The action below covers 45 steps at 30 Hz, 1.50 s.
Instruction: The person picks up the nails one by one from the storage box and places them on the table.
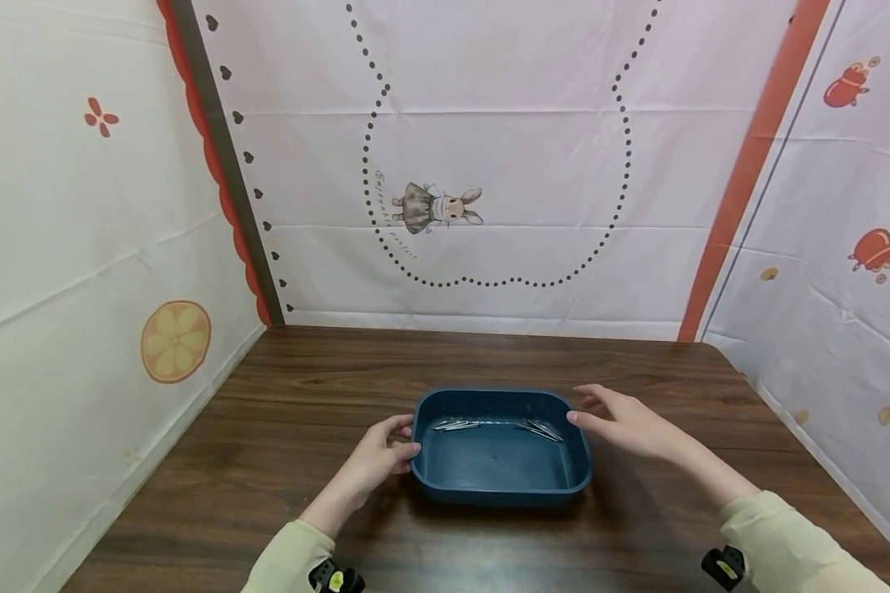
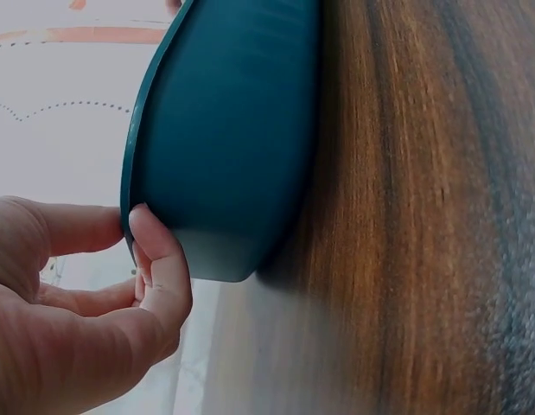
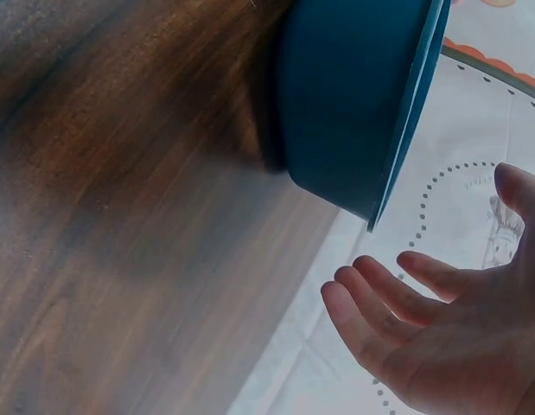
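Note:
A dark blue rectangular plastic tub (image 1: 489, 465) sits on the wooden table. Inside lie two small groups of thin, shiny metal pieces: one group (image 1: 456, 426) near the left back, another group (image 1: 540, 431) toward the right back. They are too small to tell their kind. My left hand (image 1: 374, 453) pinches the tub's left rim; the left wrist view has thumb and fingers on either side of the edge. Beside the right back corner hovers my right hand (image 1: 630, 422), its fingers spread and relaxed. In the right wrist view this hand (image 3: 440, 333) is apart from the tub.
The brown wood-grain table (image 1: 326, 379) surrounds the tub. Printed white cloth hangs behind it, with a back panel (image 1: 504, 165), a left panel (image 1: 59, 206) and a right panel (image 1: 808, 288) close to the table edges.

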Available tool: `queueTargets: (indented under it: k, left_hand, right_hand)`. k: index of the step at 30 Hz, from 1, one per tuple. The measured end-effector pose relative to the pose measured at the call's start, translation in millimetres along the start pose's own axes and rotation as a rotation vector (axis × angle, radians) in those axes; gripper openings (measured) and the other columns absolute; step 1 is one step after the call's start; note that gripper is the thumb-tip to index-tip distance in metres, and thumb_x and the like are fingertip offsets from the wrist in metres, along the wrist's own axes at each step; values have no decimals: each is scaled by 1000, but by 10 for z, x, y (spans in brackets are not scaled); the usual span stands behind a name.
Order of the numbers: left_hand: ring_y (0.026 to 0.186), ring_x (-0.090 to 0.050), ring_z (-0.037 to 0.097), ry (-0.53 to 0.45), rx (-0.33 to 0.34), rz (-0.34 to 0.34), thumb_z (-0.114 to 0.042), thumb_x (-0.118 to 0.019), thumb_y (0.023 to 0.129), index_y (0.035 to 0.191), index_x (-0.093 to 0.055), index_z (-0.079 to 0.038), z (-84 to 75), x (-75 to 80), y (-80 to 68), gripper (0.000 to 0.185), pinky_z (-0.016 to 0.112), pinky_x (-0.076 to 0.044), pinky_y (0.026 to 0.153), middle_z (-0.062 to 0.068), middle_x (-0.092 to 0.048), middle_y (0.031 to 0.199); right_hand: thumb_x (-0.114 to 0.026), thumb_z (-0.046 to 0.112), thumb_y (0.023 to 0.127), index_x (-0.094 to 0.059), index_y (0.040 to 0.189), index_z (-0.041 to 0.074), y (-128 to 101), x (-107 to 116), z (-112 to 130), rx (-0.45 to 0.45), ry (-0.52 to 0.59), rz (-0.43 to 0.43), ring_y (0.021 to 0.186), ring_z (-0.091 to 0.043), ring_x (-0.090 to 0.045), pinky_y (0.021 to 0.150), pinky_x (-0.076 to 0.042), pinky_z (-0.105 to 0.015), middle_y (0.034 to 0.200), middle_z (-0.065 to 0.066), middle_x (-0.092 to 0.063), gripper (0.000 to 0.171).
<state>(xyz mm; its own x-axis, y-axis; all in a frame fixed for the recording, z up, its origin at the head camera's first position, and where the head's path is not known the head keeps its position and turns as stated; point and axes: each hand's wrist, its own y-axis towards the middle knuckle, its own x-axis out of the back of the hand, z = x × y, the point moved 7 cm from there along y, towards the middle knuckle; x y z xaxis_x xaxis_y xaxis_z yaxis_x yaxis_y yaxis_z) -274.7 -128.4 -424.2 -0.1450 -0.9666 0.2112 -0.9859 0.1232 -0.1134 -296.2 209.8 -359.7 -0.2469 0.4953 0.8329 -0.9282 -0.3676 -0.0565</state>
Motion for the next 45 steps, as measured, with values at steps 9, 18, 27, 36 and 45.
queueTargets:
  k: [9, 18, 27, 36, 45]
  left_hand:
    - [82, -57, 15, -43, 31, 13, 1, -58, 94, 142, -45, 4, 23, -10, 12, 49, 27, -55, 69, 19, -50, 119]
    - [80, -55, 15, -70, 49, 29, 1, -59, 94, 143, -43, 2, 10, -10, 23, 52, 26, -52, 67, 17, -48, 119]
    - [82, -56, 16, -74, 49, 26, 0, -58, 95, 143, -44, 2, 18, 2, 13, 50, 27, -54, 68, 19, -48, 121]
    - [84, -57, 16, -79, 40, 33, -1, -58, 95, 143, -45, 2, 18, 6, 13, 50, 27, -54, 69, 18, -48, 120]
    - [85, -58, 17, -80, 31, 38, -1, -57, 95, 143, -44, 3, 8, -5, 3, 49, 27, -55, 70, 20, -48, 123]
  right_hand:
    - [-52, 52, 97, -42, 145, 5, 54, 57, 88, 29, -50, -17, 118, -33, -61, 92, -54, -50, 134, -22, -58, 68]
    - [-52, 52, 97, -43, 145, 5, 102, 83, 181, 64, -86, -11, 119, -33, -59, 94, -52, -51, 135, -22, -57, 67]
    - [-52, 53, 97, -45, 144, 5, 180, 94, 309, 104, -131, -8, 124, -36, -57, 98, -50, -54, 137, -20, -58, 68]
    - [-54, 55, 95, -45, 143, 3, 216, 11, 364, 136, -192, 27, 119, -34, -59, 96, -51, -53, 134, -21, -58, 71]
    - [-55, 61, 92, -47, 143, 5, 235, -67, 421, 142, -289, 62, 118, -33, -60, 94, -51, -55, 132, -19, -60, 76]
